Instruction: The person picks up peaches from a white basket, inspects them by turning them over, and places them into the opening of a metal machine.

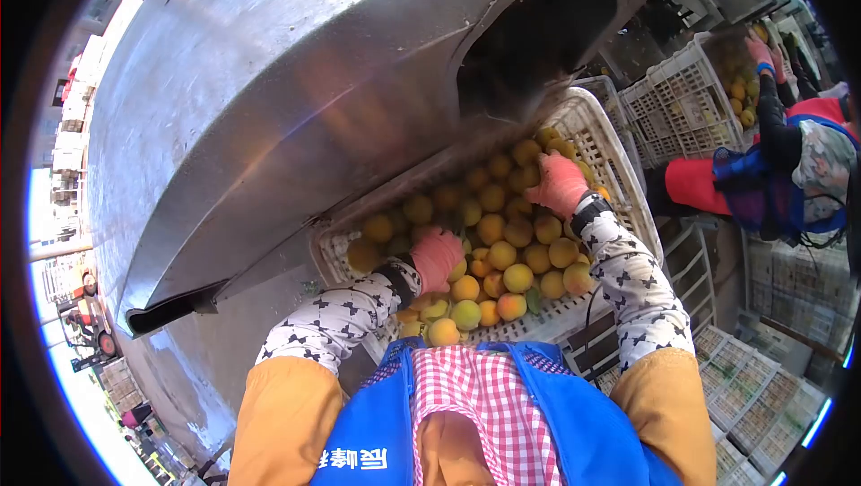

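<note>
A white plastic crate (619, 150) stands in front of me, filled with yellow-orange peaches (517, 278), some blushed red. My left hand (437, 257), in a pink glove, is down among the fruit at the crate's left side. Its fingers curl downward, and whatever lies under them is hidden. Toward the far right end, my right hand (560, 183), also pink-gloved, has its fingers bent round a peach at the top of the pile; the fingertips are partly covered. A green leaf (534, 299) lies between peaches near the front.
A large metal machine housing (296, 65) with a dark round opening (538, 42) overhangs the crate's far side. At right, a co-worker in a blue vest (758, 195) reaches over another crate (677, 100) of fruit. Stacked crates (753, 387) fill the lower right, beside a metal rail (695, 262).
</note>
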Demonstrator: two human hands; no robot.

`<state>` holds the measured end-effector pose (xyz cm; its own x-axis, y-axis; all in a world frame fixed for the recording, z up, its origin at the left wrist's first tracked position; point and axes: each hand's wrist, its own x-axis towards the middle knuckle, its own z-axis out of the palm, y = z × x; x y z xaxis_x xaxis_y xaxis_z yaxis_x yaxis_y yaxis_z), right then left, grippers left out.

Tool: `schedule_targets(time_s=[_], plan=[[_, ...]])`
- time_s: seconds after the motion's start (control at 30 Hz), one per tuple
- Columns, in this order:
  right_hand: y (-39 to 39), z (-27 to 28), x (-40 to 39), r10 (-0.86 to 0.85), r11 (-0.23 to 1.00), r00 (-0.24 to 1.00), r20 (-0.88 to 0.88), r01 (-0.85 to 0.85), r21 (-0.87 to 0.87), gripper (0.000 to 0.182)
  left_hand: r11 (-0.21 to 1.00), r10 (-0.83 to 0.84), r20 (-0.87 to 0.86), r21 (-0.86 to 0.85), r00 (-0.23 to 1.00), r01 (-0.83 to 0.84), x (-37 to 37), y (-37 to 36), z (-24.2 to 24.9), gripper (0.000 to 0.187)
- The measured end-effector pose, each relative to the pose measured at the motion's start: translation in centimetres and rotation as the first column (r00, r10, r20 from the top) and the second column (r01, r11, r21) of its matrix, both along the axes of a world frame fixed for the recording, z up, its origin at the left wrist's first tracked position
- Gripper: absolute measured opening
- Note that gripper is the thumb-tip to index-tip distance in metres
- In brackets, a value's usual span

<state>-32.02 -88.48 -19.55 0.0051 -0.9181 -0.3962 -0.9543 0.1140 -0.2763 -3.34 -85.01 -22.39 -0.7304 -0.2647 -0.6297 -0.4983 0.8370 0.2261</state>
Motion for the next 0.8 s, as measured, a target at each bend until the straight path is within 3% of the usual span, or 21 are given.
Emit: schedule_targets(time_s=[0.03, 0.07, 0.1, 0.13, 0.2, 0.23, 0.27, 0.3, 0.33, 0.37, 0.4, 0.43, 0.5, 0.53, 0.57, 0.6, 0.63, 0.67, 0.7, 0.77, 0.8], plan=[[0.4, 1.5, -0.1, 0.005, 1.000, 1.000, 0.001, -0.005, -0.003, 0.044, 0.995, -0.098, -0.060, -0.002, 0.993, 0.098, 0.7, 0.9, -0.7, 0.061], [0.8, 2.6, -0.1, -0.265, 0.964, 0.827, 0.496, 0.212, 0.160, 0.045, 0.996, -0.077, -0.153, -0.064, 0.985, 0.068, 1.3, 1.6, -2.2, 0.064], [1.6, 3.2, -0.1, -0.494, 0.865, 0.369, 0.787, 0.299, 0.403, 0.048, 0.996, -0.078, -0.154, -0.065, 0.985, 0.068, 0.7, 1.1, -1.0, 0.064], [2.6, 3.7, 1.3, -0.471, 0.834, 0.068, 0.880, 0.360, 0.418, 0.047, 0.999, -0.052, -0.055, -0.003, 0.997, 0.052, -0.7, 0.3, 1.3, 0.059], [4.2, 4.5, 1.6, -0.441, 0.848, 0.076, 0.894, 0.361, 0.387, 0.048, 0.999, -0.032, 0.035, 0.045, 0.999, 0.030, -1.7, -0.6, 2.3, 0.054], [4.6, 5.4, 1.9, -0.416, 0.860, 0.075, 0.906, 0.356, 0.365, 0.050, 0.753, 0.563, -0.168, 0.510, 0.809, -0.417, -1.4, -0.8, 1.9, 0.055], [5.2, 6.7, 2.1, -0.424, 0.860, 0.141, 0.895, 0.371, 0.349, 0.051, 0.168, 0.950, -0.021, 0.874, 0.310, -0.456, -1.2, -0.9, 1.5, 0.056], [5.3, 7.7, 2.7, -0.424, 0.859, 0.136, 0.895, 0.373, 0.351, 0.051, 0.170, 0.949, -0.020, 0.872, 0.314, -0.459, -1.9, -1.2, 3.7, 0.056], [5.5, 8.3, 3.4, -0.485, 0.816, 0.125, 0.865, 0.420, 0.397, 0.052, -0.132, 0.985, 0.144, 0.984, 0.095, -0.123, -3.3, -1.5, 7.9, 0.059], [5.8, 8.6, 3.9, -0.541, 0.771, 0.116, 0.833, 0.464, 0.436, 0.053, -0.340, 0.928, 0.369, 0.896, -0.055, 0.284, -4.1, -1.7, 10.4, 0.063], [5.9, 8.6, 4.2, -0.391, 0.861, 0.252, 0.885, 0.441, 0.255, 0.060, -0.336, 0.929, 0.365, 0.898, -0.057, 0.284, -4.3, -2.0, 10.8, 0.063], [5.8, 9.1, 3.8, -0.383, 0.864, 0.253, 0.889, 0.438, 0.247, 0.060, -0.337, 0.929, 0.370, 0.869, -0.024, 0.362, -4.4, -2.3, 11.2, 0.064], [5.7, 11.2, 2.7, -0.108, 0.946, 0.398, 0.911, 0.324, -0.030, 0.082, -0.333, 0.930, 0.367, 0.836, 0.007, 0.436, -4.3, -3.2, 11.3, 0.065], [4.9, 12.3, 1.4, 0.089, 0.950, 0.541, 0.836, 0.206, -0.235, 0.095, -0.346, 0.928, 0.371, 0.817, 0.039, 0.460, -4.1, -3.6, 11.2, 0.065], [4.2, 13.5, 1.1, 0.141, 0.958, 0.484, 0.864, 0.154, -0.243, 0.097, -0.364, 0.923, 0.377, 0.796, 0.075, 0.483, -4.0, -3.7, 11.0, 0.065], [4.3, 14.7, 1.4, 0.068, 0.991, 0.362, 0.930, 0.083, -0.105, 0.094, -0.366, 0.923, 0.377, 0.795, 0.080, 0.483, -4.3, -3.5, 11.0, 0.065], [4.0, 15.6, 1.9, -0.015, 1.000, 0.242, 0.970, -0.007, 0.018, 0.092, -0.274, 0.951, 0.310, 0.862, -0.015, 0.427, -4.9, -3.6, 11.0, 0.065], [3.7, 15.9, 2.3, 0.157, 0.981, 0.491, 0.857, 0.025, -0.194, 0.084, -0.178, 0.967, 0.230, 0.916, -0.106, 0.360, -5.3, -3.9, 11.1, 0.065], [3.6, 16.3, 3.0, 0.171, 0.953, 0.673, 0.719, 0.071, -0.293, 0.077, -0.169, 0.971, 0.218, 0.917, -0.099, 0.362, -5.4, -3.9, 11.9, 0.065], [3.5, 15.9, 4.4, 0.031, 0.831, 0.828, 0.561, 0.290, -0.475, 0.077, -0.486, 0.809, 0.586, 0.620, 0.048, 0.616, -5.3, -3.3, 14.8, 0.060], [3.3, 15.3, 4.6, -0.014, 0.774, 0.883, 0.468, 0.306, -0.554, 0.079, -0.471, 0.805, 0.592, 0.597, 0.041, 0.650, -5.6, -3.1, 15.7, 0.058]])
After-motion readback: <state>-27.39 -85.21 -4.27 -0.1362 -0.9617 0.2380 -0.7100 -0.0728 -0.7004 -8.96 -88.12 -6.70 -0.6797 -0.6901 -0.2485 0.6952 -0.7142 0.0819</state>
